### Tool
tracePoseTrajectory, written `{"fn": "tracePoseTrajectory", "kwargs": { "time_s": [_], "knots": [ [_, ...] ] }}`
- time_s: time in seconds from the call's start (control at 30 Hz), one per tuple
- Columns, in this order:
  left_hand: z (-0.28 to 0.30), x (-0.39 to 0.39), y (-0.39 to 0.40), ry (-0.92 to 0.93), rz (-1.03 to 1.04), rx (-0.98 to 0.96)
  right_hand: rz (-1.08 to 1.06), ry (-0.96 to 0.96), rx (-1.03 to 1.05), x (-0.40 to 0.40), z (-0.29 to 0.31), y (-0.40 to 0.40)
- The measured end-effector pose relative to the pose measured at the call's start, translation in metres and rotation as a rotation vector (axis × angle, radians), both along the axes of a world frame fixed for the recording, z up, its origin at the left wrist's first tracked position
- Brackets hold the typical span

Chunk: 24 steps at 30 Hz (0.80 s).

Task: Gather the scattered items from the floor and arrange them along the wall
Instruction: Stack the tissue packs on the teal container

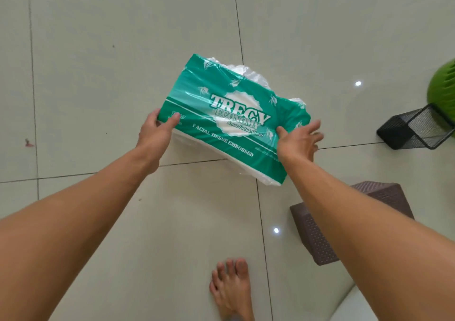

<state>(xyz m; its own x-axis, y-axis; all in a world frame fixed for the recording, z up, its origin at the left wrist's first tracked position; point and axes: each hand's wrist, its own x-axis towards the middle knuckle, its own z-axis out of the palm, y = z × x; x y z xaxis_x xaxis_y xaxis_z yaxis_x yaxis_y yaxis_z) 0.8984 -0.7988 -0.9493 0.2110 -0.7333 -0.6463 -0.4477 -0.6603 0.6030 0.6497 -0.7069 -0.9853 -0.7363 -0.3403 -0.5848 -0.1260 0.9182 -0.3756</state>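
A green and white plastic pack of facial tissue (229,114) is held up above the tiled floor, tilted with its right end lower. My left hand (155,131) grips its left end, thumb on the printed face. My right hand (299,141) holds the right side, thumb pressed on the pack and fingers spread behind it. A black wire-mesh holder (416,130) lies on its side on the floor at the right. A brown perforated box (320,232) sits on the floor under my right forearm.
A green round object (443,84) shows at the right edge, behind the mesh holder. My bare foot (231,288) stands on the pale floor tiles (123,50). A small red scrap (29,143) lies at the far left.
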Motion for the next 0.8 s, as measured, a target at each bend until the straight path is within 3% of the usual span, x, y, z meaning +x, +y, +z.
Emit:
{"fn": "tracePoseTrajectory", "kwargs": {
  "time_s": [0.13,0.27,0.57,0.8],
  "knots": [
    [0.005,0.003,0.001,0.084,0.052,0.052,-0.286,-0.381,-0.167,-0.010,-0.001,0.017],
    [0.019,0.008,0.018,0.134,0.027,0.151,-0.265,-0.548,-0.193,-0.028,0.018,0.041],
    [0.089,0.044,0.082,0.358,0.225,0.064,-0.126,-0.605,-0.311,-0.020,0.105,0.064],
    [0.164,0.099,0.146,0.559,0.327,-0.058,0.086,-0.599,-0.563,0.013,0.188,0.060]
  ]
}}
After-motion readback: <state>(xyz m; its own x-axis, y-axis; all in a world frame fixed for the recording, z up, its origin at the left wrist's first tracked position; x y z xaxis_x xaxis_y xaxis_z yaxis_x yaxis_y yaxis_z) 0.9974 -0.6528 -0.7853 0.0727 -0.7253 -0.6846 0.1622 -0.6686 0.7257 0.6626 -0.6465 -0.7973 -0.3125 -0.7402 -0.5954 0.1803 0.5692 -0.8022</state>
